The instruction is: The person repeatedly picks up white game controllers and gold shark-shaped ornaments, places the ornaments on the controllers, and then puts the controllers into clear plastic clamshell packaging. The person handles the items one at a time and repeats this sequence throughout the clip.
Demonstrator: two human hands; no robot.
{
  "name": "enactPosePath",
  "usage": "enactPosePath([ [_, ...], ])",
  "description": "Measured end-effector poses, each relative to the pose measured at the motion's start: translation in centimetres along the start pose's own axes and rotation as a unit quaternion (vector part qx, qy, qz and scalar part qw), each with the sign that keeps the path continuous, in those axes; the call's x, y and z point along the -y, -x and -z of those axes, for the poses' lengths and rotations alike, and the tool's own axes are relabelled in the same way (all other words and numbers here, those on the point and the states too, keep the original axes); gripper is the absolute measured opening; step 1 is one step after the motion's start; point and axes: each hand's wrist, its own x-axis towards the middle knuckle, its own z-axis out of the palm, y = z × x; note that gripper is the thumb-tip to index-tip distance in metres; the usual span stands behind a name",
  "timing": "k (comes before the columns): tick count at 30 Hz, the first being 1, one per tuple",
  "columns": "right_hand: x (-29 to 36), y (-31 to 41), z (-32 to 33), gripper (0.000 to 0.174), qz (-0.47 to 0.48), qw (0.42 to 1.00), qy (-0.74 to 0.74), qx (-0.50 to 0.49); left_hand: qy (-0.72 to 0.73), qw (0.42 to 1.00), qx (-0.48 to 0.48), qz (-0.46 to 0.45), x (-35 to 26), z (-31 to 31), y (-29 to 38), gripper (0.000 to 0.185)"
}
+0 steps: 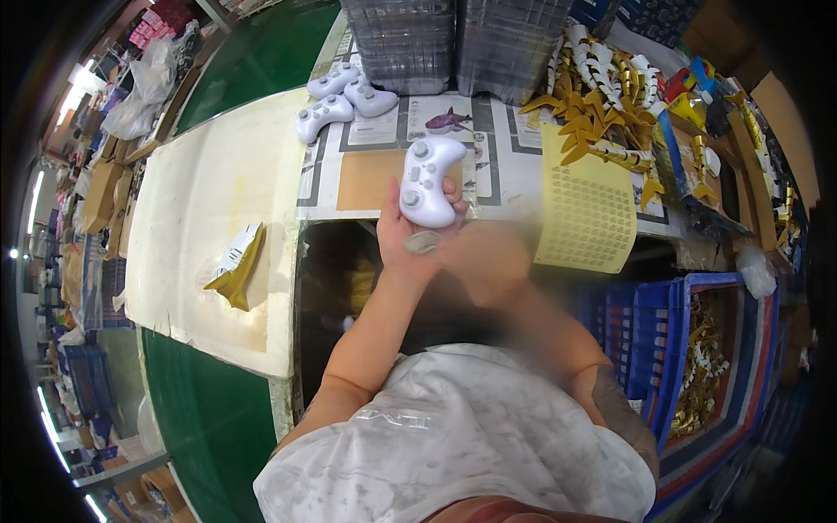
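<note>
A white game controller [433, 180] with grey sticks and buttons lies tilted in my left hand [404, 238], over the near edge of the worktable. The fingers of that hand curl around its right side. Close against the left palm is my right hand [487, 261], blurred, its fingers largely hidden. Between the hands shows a small translucent piece [424, 243]; what it is and which hand has it are unclear. Beyond them, three more white controllers [325, 116] rest at the table's back left. A yellow sheet of printed labels [585, 209] hangs over the front edge, right of my hands.
Stacked clear plastic trays [402, 46] stand at the back. Gold-and-white jointed toy tails [598, 98] heap at the right beside an open carton [739, 150]. A gold-and-white fish-tail piece [239, 265] lies on the left board [189, 189]. Below right, a blue crate [680, 340] holds gold parts.
</note>
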Motion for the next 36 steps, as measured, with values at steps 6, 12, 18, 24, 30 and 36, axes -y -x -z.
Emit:
enactPosePath([
  [6, -2.0, -4.3, 0.1, 0.020, -0.256, 0.884, -0.243, -0.307, -0.104, 0.988, -0.107, -0.029, 1.4, -0.6, 0.3, 0.053],
  [12, -1.9, -3.4, -2.9, 0.022, -0.183, 0.962, -0.153, -0.133, -0.165, 0.968, -0.189, -0.002, 1.7, -2.7, 0.7, 0.056],
  [18, -0.3, -1.5, -1.7, 0.021, -0.090, 0.976, -0.194, 0.032, -0.058, 0.969, -0.239, -0.019, 0.6, -0.7, 1.2, 0.053],
  [24, -1.2, -3.5, -0.4, 0.017, -0.346, 0.887, -0.221, -0.210, -0.050, 0.989, -0.131, 0.039, -0.6, -0.4, 0.9, 0.060],
  [30, -1.5, -5.6, -4.1, 0.022, -0.214, 0.962, -0.131, -0.107, -0.046, 0.981, -0.191, 0.003, 1.0, -0.4, 1.5, 0.049],
  [36, 1.8, -3.7, -3.6, 0.025, 0.028, 0.989, -0.133, 0.059, -0.130, 0.980, -0.133, -0.065, -3.7, 0.0, 1.1, 0.049],
])
